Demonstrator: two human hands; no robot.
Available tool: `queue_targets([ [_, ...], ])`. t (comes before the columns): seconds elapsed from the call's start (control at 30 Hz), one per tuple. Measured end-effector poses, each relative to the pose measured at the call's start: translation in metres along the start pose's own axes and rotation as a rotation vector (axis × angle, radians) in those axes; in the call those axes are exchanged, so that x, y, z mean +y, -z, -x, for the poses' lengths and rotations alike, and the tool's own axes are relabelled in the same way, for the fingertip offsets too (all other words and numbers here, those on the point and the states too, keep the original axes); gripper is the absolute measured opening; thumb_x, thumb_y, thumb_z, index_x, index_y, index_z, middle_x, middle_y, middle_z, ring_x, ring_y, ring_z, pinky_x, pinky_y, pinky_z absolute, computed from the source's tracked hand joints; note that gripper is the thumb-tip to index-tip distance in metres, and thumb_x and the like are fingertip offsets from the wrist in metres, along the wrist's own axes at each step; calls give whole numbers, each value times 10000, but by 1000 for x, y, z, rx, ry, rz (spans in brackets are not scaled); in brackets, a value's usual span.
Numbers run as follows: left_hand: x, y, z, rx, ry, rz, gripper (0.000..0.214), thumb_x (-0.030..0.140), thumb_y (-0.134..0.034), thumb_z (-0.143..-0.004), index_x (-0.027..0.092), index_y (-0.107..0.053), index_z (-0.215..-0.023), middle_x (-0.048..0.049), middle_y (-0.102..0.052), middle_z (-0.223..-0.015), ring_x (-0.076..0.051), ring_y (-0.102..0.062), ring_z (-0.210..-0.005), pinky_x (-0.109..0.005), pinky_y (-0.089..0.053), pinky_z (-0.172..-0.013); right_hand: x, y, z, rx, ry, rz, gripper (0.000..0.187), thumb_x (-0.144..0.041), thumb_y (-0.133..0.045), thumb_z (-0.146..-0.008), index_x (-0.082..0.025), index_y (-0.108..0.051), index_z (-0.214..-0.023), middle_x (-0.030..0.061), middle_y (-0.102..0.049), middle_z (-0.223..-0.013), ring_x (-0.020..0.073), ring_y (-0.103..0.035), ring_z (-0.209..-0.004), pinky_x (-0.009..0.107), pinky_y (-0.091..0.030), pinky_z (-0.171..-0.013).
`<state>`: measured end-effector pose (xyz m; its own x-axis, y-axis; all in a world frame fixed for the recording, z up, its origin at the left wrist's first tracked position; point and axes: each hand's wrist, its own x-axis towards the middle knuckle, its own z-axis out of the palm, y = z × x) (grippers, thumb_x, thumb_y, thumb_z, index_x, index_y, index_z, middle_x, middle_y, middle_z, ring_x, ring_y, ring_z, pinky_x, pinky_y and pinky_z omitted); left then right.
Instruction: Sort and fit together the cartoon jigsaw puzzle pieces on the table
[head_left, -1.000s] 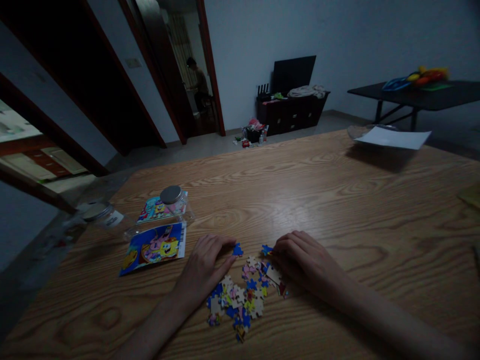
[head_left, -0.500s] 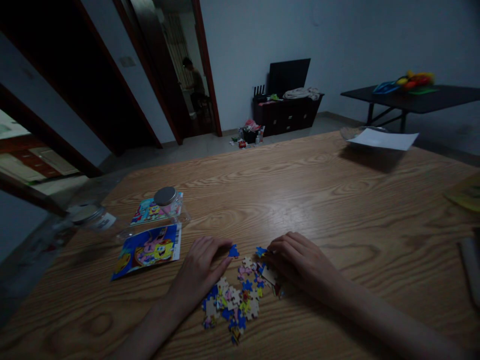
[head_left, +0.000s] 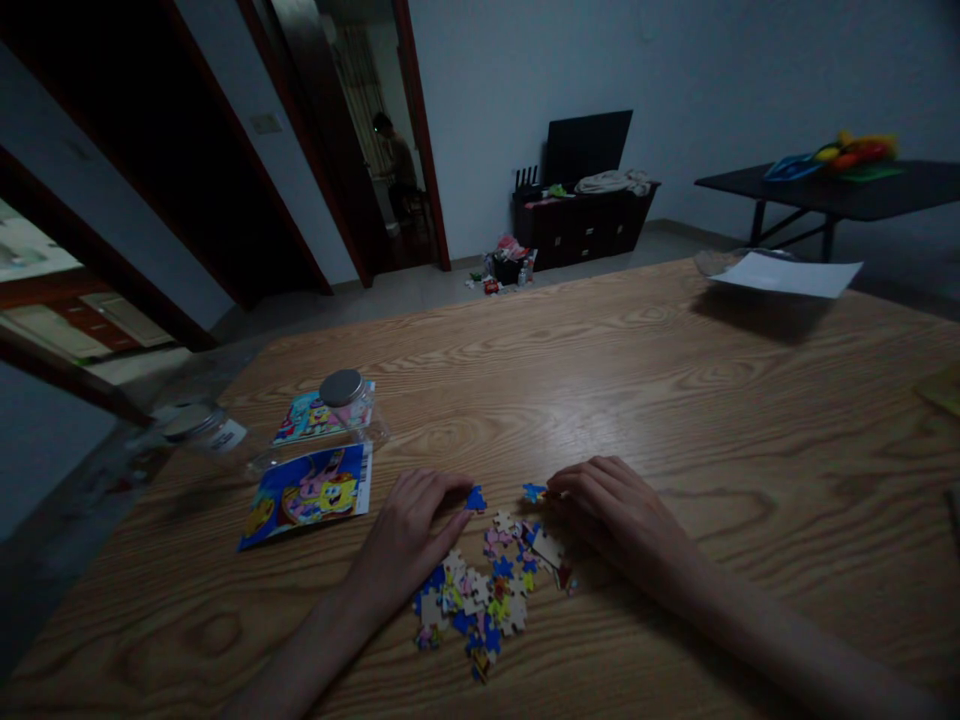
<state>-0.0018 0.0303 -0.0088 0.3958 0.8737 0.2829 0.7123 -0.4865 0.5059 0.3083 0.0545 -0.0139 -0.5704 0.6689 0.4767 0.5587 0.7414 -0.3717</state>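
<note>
My left hand [head_left: 412, 520] pinches a blue puzzle piece [head_left: 476, 499] between thumb and fingers, just above the pile. Across a small gap, my right hand [head_left: 615, 505] grips another puzzle piece [head_left: 534, 492], blue with some yellow, at its fingertips. Below and between the hands lies a loose heap of jigsaw pieces [head_left: 474, 592], some picture side up in blue, pink and yellow, others showing plain backs. Left of my left hand is a blue cartoon picture card [head_left: 315, 492]; a second, lighter card [head_left: 300, 418] lies behind it.
Two clear jars with metal lids stand at the left, one jar [head_left: 346, 392] by the cards, another [head_left: 199, 425] nearer the table edge. A white sheet [head_left: 787, 274] rests on a clear dish at the far right. A person [head_left: 397, 160] sits beyond the doorway.
The view has shifted slightly, moving the scene a little to the right. My right hand and its piece have drawn slightly away from the piece in my left hand.
</note>
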Motion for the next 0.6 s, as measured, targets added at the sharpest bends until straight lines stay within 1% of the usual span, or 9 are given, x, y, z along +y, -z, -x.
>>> queue_targets([
  [0.13, 0, 0, 0, -13, 5, 15, 209, 267, -619, -1040, 260, -630, -1248, -64, -711, -1186, -275, -646, -1138, -473, -510, -1014, -2, 0, -3, -55, 23, 20, 70, -206, -557, -1071, -227, -619, -1094, 79, -735, -1069, 241, -643, -928, 399, -500, -825],
  [0.2, 2, 2, -1, -13, 6, 22, 208, 250, -610, -1038, 260, -634, -1244, -68, -706, -1192, -273, -644, -1143, -456, -515, -1005, -6, 3, -5, -44, 29, 24, 82, -203, -554, -1064, -225, -632, -1077, 92, -725, -1085, 241, -635, -933, 400, -497, -824],
  [0.27, 5, 8, -3, -23, 5, 17, 192, 244, -584, -1044, 261, -653, -1223, -66, -710, -1159, -268, -655, -1109, -429, -529, -968, -11, 8, -6, -37, 48, 2, 112, -187, -529, -1053, -218, -637, -1060, 95, -708, -1043, 232, -617, -897, 387, -487, -792],
  [0.3, 8, 12, -3, -42, 3, 12, 181, 245, -569, -1050, 262, -665, -1203, -61, -715, -1130, -263, -664, -1080, -415, -535, -944, -14, 11, -6, -56, 65, -9, 110, -192, -526, -1042, -214, -634, -1039, 90, -695, -1003, 229, -602, -872, 385, -478, -776],
  [0.37, 12, 21, -3, -100, -1, 2, 164, 251, -551, -1058, 265, -687, -1150, -46, -725, -1065, -251, -684, -1016, -384, -546, -891, -20, 15, -5, -132, 110, -22, 73, -246, -558, -1011, -208, -615, -986, 75, -662, -928, 230, -569, -830, 391, -460, -756],
  [0.43, 18, 29, 0, -179, -6, 0, 141, 266, -565, -1057, 271, -694, -1114, -30, -733, -1038, -243, -698, -990, -361, -552, -863, -26, 16, -4, -201, 121, -20, 115, -322, -615, -973, -210, -593, -963, 70, -645, -916, 235, -549, -829, 407, -450, -767],
  [0.47, 20, 32, 2, -220, -5, 4, 124, 281, -581, -1054, 275, -691, -1112, -26, -736, -1044, -242, -701, -996, -356, -554, -866, -28, 16, -4, -215, 115, -20, 140, -342, -634, -960, -210, -585, -960, 69, -642, -921, 236, -543, -833, 410, -447, -774],
  [0.5, 23, 34, 4, -259, 0, 10, 111, 296, -600, -1050, 279, -686, -1117, -23, -737, -1054, -241, -703, -1003, -352, -556, -869, -30, 15, -4, -220, 104, -22, 138, -336, -637, -958, -210, -580, -964, 70, -642, -929, 234, -540, -838, 409, -443, -778],
  [0.6, 32, 35, 11, -350, 23, 30, 131, 329, -645, -1036, 287, -669, -1158, -29, -729, -1114, -250, -697, -1045, -363, -557, -902, -31, 13, -4, -217, 78, -31, 57, -257, -590, -990, -209, -579, -962, 58, -638, -911, 214, -532, -815, 390, -426, -758],
])
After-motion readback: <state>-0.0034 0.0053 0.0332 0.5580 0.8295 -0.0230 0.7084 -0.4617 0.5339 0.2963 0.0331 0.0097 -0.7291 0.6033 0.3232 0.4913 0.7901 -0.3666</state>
